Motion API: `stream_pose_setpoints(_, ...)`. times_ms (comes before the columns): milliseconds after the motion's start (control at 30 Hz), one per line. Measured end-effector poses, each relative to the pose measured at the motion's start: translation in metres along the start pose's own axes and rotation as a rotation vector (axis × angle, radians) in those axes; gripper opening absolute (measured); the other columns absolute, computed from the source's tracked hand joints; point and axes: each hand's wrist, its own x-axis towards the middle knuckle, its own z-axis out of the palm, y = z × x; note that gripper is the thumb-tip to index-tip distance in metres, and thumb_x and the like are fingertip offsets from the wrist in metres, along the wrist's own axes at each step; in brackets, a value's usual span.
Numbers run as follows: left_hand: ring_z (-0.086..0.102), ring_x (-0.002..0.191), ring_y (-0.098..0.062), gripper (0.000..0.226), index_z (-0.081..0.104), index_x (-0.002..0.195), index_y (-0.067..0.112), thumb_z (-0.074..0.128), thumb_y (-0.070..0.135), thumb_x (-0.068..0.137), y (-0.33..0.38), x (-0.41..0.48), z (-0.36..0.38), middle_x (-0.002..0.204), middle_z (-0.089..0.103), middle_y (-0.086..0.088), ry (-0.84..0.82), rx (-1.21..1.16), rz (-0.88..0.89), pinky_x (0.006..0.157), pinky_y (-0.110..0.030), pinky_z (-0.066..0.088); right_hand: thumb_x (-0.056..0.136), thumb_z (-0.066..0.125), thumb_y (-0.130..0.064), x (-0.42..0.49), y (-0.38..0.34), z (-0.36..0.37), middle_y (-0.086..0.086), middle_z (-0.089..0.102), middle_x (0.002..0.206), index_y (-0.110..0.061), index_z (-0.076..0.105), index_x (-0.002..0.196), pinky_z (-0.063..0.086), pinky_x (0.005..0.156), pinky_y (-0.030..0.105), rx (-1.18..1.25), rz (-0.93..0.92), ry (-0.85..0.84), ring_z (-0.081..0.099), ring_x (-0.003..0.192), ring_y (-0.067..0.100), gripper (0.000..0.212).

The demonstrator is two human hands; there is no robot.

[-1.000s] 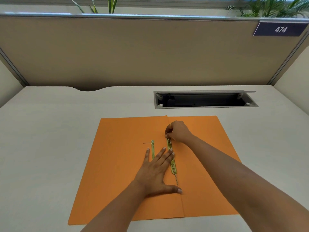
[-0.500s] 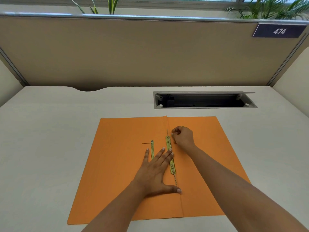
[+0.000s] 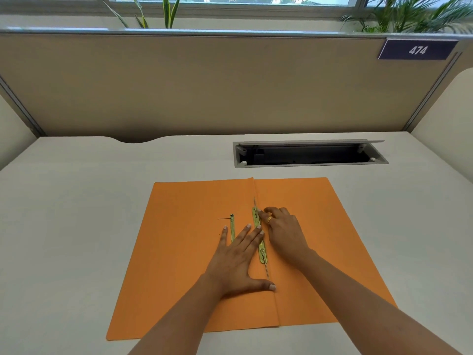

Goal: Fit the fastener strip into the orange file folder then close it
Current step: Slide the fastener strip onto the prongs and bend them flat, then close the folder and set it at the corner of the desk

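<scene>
Where the pale tabletop (image 3: 76,226) carries the work: orange file folder (image 3: 184,252), lying open and flat, spine crease running from 12 to 6 o'clock through its middle.

Fastener strip (image 3: 261,249): gold-green metal, laid along the crease just right of the spine, thin prongs projecting past both ends toward 12 and 6 o'clock. Partly covered by fingertips of both hands.

Second gold-green strip (image 3: 232,230): narrower, on the folder's left leaf at 9 o'clock of the first, lower end hidden under the left hand; a thin dark wire jutting from its top toward 9 o'clock.

Left hand (image 3: 239,262): palm down, fingers spread flat on the left leaf, thumb stretched toward 3 o'clock and touching the crease below the strip's lower prong; two fingertips reaching the strip's left edge. Gripping nothing.

Right hand (image 3: 284,230): resting on the right leaf at 3 o'clock of the strip, fingers curled, fingertips touching the strip's upper end. Gold ring (image 3: 269,220) on one finger. Whether pinching or merely pressing the strip: cannot tell.

Cable tray opening (image 3: 309,153): grey-framed recess in the tabletop at 12 o'clock of the folder, lid raised.

Partition (image 3: 204,85): beige, along the far edge; dark plate (image 3: 417,49) marked 474 at 2 o'clock.
</scene>
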Motion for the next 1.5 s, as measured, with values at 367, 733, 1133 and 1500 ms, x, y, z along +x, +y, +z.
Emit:
stream_pose_setpoints(367, -0.014, 0.145, -0.01, 0.108, -0.011, 0.148, 0.028, 0.03, 0.086, 0.067, 0.007, -0.02, -0.008, 0.158, -0.016, 0.01, -0.001, -0.061, -0.142, 0.117, -0.053, -0.009, 0.094, 0.041, -0.031, -0.061, 0.009, -0.007, -0.003, 0.042, 0.141, -0.028, 0.046, 0.131, 0.032, 0.104, 0.037, 0.138, 0.217, 0.024, 0.035, 0.131, 0.016, 0.038)
stream_pose_setpoints(733, -0.003, 0.148, -0.016, 0.127, 0.005, 0.149, 0.028, -0.035, 0.083, 0.042, -0.015, -0.099, 0.002, 0.16, -0.004, 0.003, 0.141, -0.048, -0.596, 0.116, -0.052, 0.003, 0.092, 0.041, -0.042, -0.133, 0.018, -0.016, -0.005, 0.035, 0.146, -0.029, 0.039, 0.135, 0.028, 0.108, 0.04, 0.115, 0.38, -0.007, 0.029, 0.136, 0.014, 0.044)
stream_pose_setpoints(1133, 0.005, 0.147, -0.024, 0.076, 0.02, 0.147, 0.024, 0.041, 0.063, 0.085, -0.032, -0.163, -0.014, 0.159, 0.008, -0.007, 0.157, -0.311, -0.934, 0.117, -0.05, 0.008, 0.089, 0.036, -0.058, -0.201, 0.022, -0.018, 0.003, 0.01, 0.157, -0.027, 0.02, 0.144, 0.016, 0.116, 0.047, 0.142, 0.526, -0.06, 0.01, 0.145, 0.018, 0.065)
stream_pose_setpoints(1500, 0.049, 0.122, -0.037, 0.06, 0.044, 0.136, 0.01, 0.049, 0.048, 0.09, -0.027, -0.177, -0.039, 0.142, 0.039, -0.018, 0.317, -0.491, -1.04, 0.1, -0.043, 0.039, 0.091, 0.031, -0.057, -0.219, 0.019, -0.015, 0.004, -0.002, 0.159, -0.025, 0.005, 0.147, 0.009, 0.118, 0.048, 0.179, 0.517, -0.121, -0.001, 0.146, 0.019, 0.069)
